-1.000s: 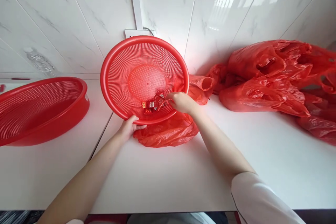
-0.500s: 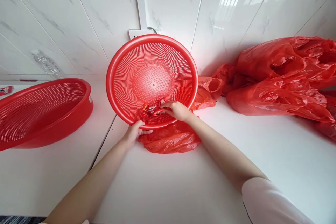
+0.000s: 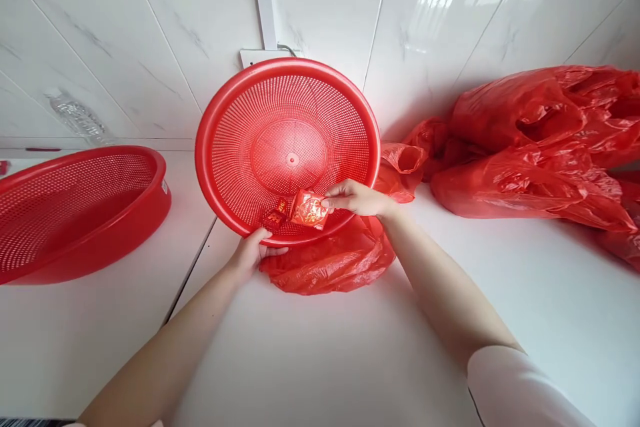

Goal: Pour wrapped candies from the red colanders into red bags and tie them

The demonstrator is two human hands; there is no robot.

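Observation:
A round red perforated basket [image 3: 240, 140] stands tilted on its edge against the tiled wall. My left hand [image 3: 250, 255] grips its lower rim, fingers closed round it. My right hand [image 3: 356, 198] pinches a small red packet [image 3: 310, 209] just inside the basket's lower rim. Other small red packets [image 3: 277, 215] lie at the bottom of the basket beside it. A crumpled red plastic bag [image 3: 330, 259] lies on the white counter under the basket.
A second red perforated basket [image 3: 75, 210] lies on the counter at the left. A heap of red plastic bags [image 3: 530, 147] fills the back right. A white socket [image 3: 260, 53] and cable duct are on the wall behind the basket.
My right hand has closed on one red packet and lifted it slightly from the others. The basket has been tipped a little more upright; my left hand stays on the rim.

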